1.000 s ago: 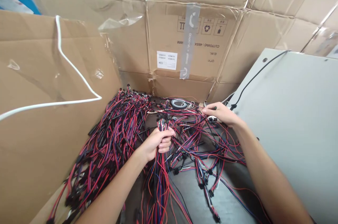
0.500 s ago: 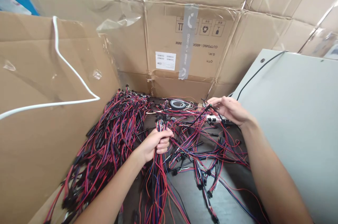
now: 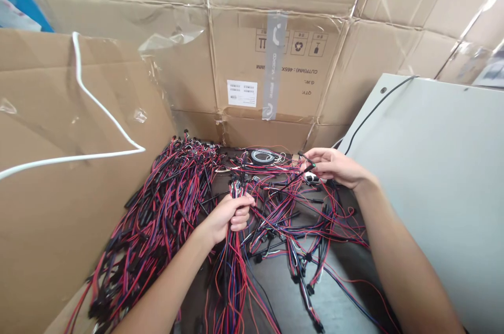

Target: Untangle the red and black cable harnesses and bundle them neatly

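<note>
My left hand (image 3: 235, 214) is closed around a bundle of wire harnesses (image 3: 234, 265), whose black connectors stick up above the fist while red, blue and black wires hang below it. Farther back on the right, my right hand (image 3: 334, 167) pinches a thin black cable (image 3: 293, 183) near its end, where a small green spot shows. Loose wire harnesses (image 3: 283, 231) with black plugs lie spread on the dark table (image 3: 275, 281) between and below the hands.
A large heap of wire harnesses (image 3: 169, 192) lies on the left against a cardboard panel (image 3: 47, 218) with a white cable (image 3: 106, 113). Taped cardboard boxes (image 3: 244, 61) stand behind. A roll of tape (image 3: 263, 156) lies at the back; a pale grey cabinet (image 3: 433, 166) stands right.
My right hand has shifted slightly left and its fingers have closed in on the black cable. My left hand keeps its hold on the bundle. The whole view has shifted a little.
</note>
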The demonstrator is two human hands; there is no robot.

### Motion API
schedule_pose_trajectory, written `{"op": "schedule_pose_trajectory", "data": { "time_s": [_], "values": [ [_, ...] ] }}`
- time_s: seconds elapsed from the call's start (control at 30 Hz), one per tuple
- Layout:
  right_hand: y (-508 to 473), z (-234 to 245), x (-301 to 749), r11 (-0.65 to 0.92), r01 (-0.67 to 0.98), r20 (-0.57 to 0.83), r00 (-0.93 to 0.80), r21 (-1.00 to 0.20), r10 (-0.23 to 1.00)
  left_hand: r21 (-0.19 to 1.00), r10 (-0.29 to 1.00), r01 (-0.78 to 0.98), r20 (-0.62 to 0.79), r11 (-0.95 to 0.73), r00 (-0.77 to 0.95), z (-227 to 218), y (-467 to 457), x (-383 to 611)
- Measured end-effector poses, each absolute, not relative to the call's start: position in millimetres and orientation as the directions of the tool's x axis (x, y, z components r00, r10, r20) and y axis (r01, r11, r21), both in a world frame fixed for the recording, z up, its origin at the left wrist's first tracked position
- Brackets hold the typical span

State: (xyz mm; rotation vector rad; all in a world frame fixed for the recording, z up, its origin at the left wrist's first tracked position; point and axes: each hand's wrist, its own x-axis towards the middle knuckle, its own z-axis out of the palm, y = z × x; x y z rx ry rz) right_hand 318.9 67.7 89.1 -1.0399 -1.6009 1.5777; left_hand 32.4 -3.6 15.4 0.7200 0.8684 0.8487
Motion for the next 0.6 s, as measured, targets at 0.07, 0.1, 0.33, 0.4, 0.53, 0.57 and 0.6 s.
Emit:
{"op": "schedule_pose_trajectory", "data": {
  "time_s": [0.07,0.1,0.33,0.4,0.53,0.57,0.6],
  "values": [
    [68,88,319,-0.023,0.136,-0.086,-0.481,-0.990,0.873,0.816,0.858,-0.328,-0.351,0.476,0.374,15,-3,33],
    [68,88,318,-0.007,0.155,-0.082,-0.480,-0.988,0.874,0.816,0.859,-0.329,-0.351,0.476,0.373,14,-3,33],
    [61,90,302,0.171,0.281,-0.005,-0.532,-0.944,0.847,0.822,0.864,-0.323,-0.352,0.469,0.359,13,-3,34],
    [56,93,294,0.176,0.286,-0.019,-0.569,-0.942,0.822,0.825,0.864,-0.316,-0.354,0.469,0.359,13,-4,34],
    [41,101,280,0.065,0.288,-0.123,-0.591,-0.956,0.798,0.825,0.861,-0.311,-0.356,0.472,0.363,14,-4,35],
    [38,103,278,0.051,0.290,-0.134,-0.583,-0.956,0.801,0.825,0.861,-0.310,-0.356,0.472,0.364,13,-4,35],
    [35,105,276,0.044,0.294,-0.140,-0.575,-0.955,0.806,0.826,0.861,-0.309,-0.355,0.472,0.365,13,-4,35]
  ]
}}
